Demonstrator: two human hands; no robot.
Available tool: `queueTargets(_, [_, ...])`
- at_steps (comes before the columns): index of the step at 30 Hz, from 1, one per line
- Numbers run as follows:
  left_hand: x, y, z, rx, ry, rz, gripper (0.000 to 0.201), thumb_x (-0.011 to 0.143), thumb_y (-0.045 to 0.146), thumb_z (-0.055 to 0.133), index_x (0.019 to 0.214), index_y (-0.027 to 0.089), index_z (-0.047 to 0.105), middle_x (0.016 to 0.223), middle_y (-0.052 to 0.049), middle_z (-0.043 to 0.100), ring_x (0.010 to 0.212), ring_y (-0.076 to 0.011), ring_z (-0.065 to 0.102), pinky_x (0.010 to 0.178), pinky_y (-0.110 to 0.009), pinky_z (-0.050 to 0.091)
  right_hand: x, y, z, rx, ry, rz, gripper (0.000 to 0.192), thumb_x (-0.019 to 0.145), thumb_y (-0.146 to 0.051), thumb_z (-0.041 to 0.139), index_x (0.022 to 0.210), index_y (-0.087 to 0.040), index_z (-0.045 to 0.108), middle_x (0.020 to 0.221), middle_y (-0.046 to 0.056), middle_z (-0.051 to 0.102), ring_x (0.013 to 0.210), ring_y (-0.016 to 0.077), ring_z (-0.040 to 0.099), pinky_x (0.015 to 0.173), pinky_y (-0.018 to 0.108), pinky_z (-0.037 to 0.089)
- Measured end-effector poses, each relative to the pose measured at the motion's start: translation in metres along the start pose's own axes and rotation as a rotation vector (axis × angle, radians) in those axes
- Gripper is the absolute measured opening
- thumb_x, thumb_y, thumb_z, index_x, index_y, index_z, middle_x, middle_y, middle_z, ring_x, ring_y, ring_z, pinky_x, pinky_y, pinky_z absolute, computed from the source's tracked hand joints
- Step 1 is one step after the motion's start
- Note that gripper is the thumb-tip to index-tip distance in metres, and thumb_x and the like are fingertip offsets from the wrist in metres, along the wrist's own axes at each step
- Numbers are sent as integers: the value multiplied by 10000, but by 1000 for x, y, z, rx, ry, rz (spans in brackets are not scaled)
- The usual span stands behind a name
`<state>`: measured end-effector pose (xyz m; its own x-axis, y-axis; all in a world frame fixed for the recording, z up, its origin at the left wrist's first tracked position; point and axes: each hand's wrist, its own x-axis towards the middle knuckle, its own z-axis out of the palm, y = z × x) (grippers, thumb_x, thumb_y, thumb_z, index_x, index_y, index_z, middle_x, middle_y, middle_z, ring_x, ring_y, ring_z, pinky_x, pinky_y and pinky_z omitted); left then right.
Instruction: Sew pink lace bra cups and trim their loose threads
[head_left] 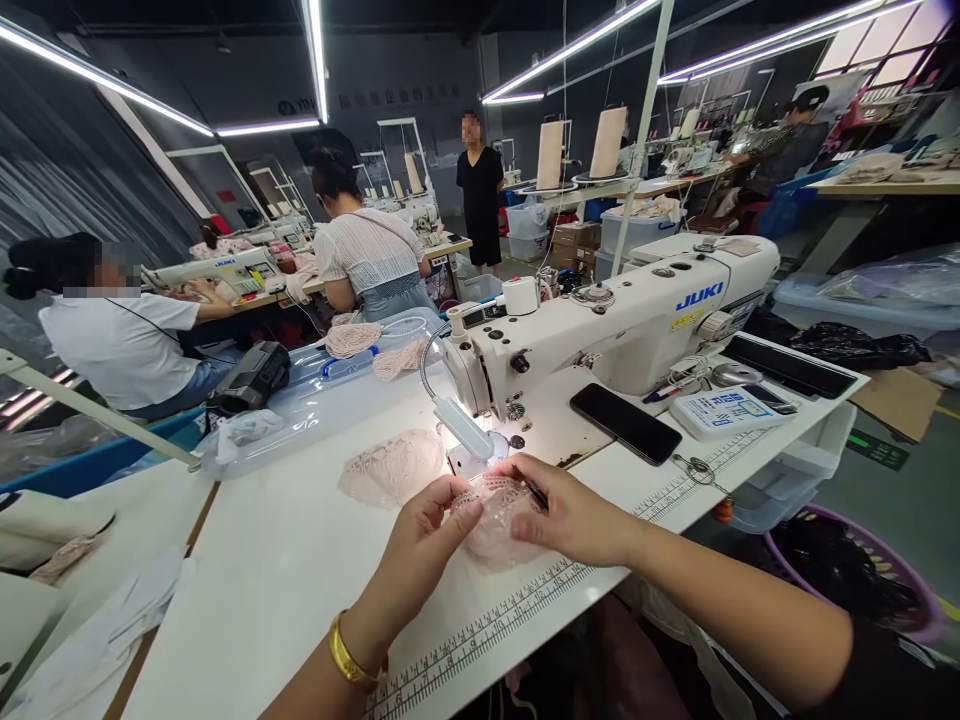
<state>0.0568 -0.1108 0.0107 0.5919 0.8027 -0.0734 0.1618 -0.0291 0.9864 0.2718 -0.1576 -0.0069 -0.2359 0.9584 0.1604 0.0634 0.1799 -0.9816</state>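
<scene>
My left hand (429, 528) and right hand (564, 512) both pinch one pink lace piece (499, 522), soft and openwork with a scalloped edge, lying on the smooth white table (285, 570) just in front of the machine's needle. Both hands are closed narrowly on it, fingertips at its two sides. A gold bangle (349, 660) rings my left wrist. A second lace piece (391, 467), rounded and cup-shaped, lies flat to the left, apart from the first. The sewing machine (622, 320) is glossy white with a boxy arm, and a small lamp (463, 427) on a bent neck shines by the needle. A printed ruler (510, 612) runs along the table's near edge. One flat black phone (625, 423) rests under the machine's arm. Behind lies a clear plastic tray (315, 400) holding more lace.
</scene>
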Motion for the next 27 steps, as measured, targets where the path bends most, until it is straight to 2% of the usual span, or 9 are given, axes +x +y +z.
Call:
queueTargets(2, [2,-1,1,-55,-2,-35,290,920,486,674,875,200,648,835,-9,594,816,-175,525,749,-288,432,2,-3,1,-71,40,-9,395,833,-537,778,989,-210,621,956,16,586,851,180,506,736,292,386])
queueTargets(5, [4,-1,2,-130,-3,-65,315,908,481,690,835,181,626,797,5,546,782,-151,470,729,-264,401,10,1,1,46,92,63,361,905,-528,694,833,-197,569,786,-22,506,730,142,446,665,274,356])
queueTargets(8, [5,-1,0,-212,-28,-138,332,890,480,706,811,174,605,753,19,495,726,-133,423,697,-254,383,18,10,-3,211,77,163,412,867,-577,712,844,-197,555,768,-40,459,643,111,370,575,250,301])
queueTargets(11, [6,-2,0,-271,-37,-192,328,883,479,707,820,176,600,744,19,482,707,-131,415,670,-251,375,22,17,-4,273,83,220,448,822,-598,748,855,-196,553,775,-48,442,602,92,319,526,238,255])
queueTargets(19, [9,-8,0,-317,14,-215,337,862,472,730,787,180,579,707,32,439,657,-117,377,608,-231,344,22,26,0,309,126,236,465,789,-603,776,860,-199,557,761,-52,453,602,91,342,534,237,269])
queueTargets(23, [10,-7,0,-330,23,-234,346,855,486,735,790,181,586,709,24,471,652,-120,395,596,-231,344,21,31,-1,283,158,193,405,830,-560,758,865,-198,579,809,-32,510,698,118,436,635,251,348])
queueTargets(27, [10,-7,0,-320,21,-227,327,862,469,731,786,179,602,725,13,490,677,-128,417,613,-235,363,19,30,-1,279,146,181,362,854,-524,747,872,-201,586,826,-30,517,727,125,446,661,253,356])
